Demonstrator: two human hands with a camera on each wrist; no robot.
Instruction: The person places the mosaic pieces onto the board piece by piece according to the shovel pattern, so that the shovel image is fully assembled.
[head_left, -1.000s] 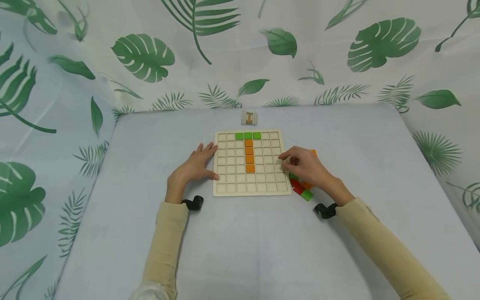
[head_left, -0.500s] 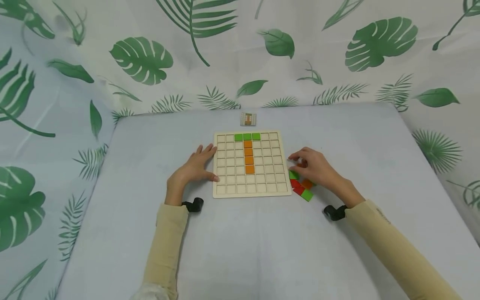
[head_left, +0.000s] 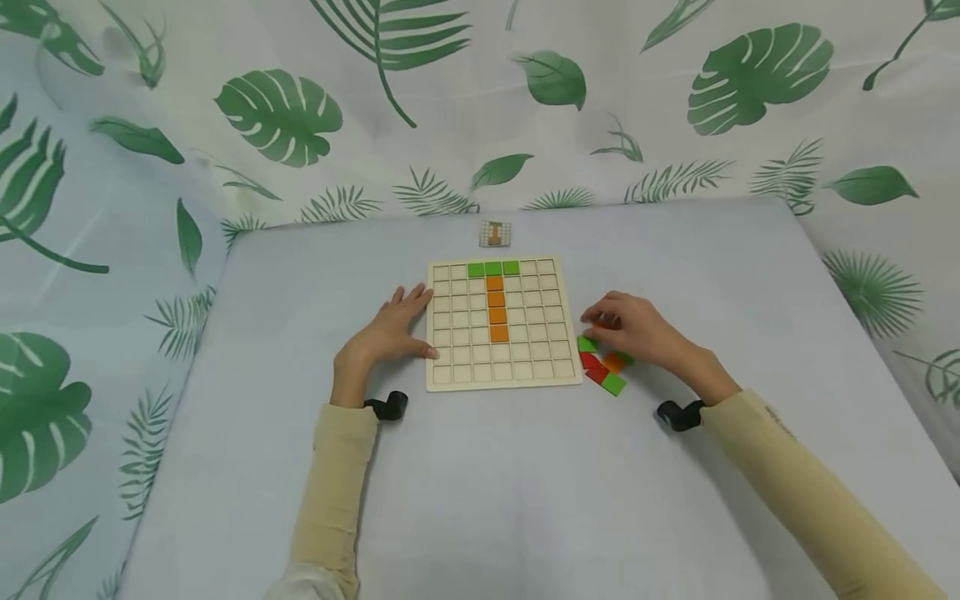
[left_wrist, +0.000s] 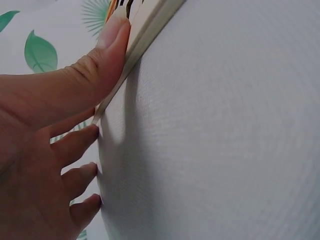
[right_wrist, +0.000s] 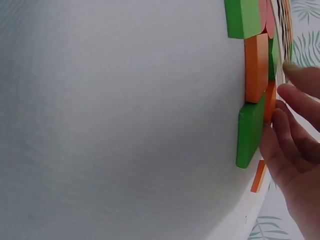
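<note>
A pale square grid board (head_left: 536,367) lies on the table. Set in its cells are three green tiles (head_left: 493,268) along the top row and a column of several orange tiles (head_left: 497,316) below the middle one. My left hand (head_left: 386,329) rests at the board's left edge, thumb over the rim and fingers spread. Just right of the board, my right hand (head_left: 637,327) is over loose square tiles, its fingertips right at an orange tile (right_wrist: 270,102). A gap shows between thumb and index finger in the head view.
Loose green (head_left: 613,383), red (head_left: 588,360) and orange (head_left: 615,362) tiles lie close to the board's lower right edge. A small card (head_left: 494,233) with a grid pattern lies behind the board. Leaf-printed cloth (head_left: 555,125) hangs behind the table.
My right hand has moved right, from the board's right edge to the loose tiles, uncovering more of them. The left hand has stayed at the board, and the set tiles are unchanged.
</note>
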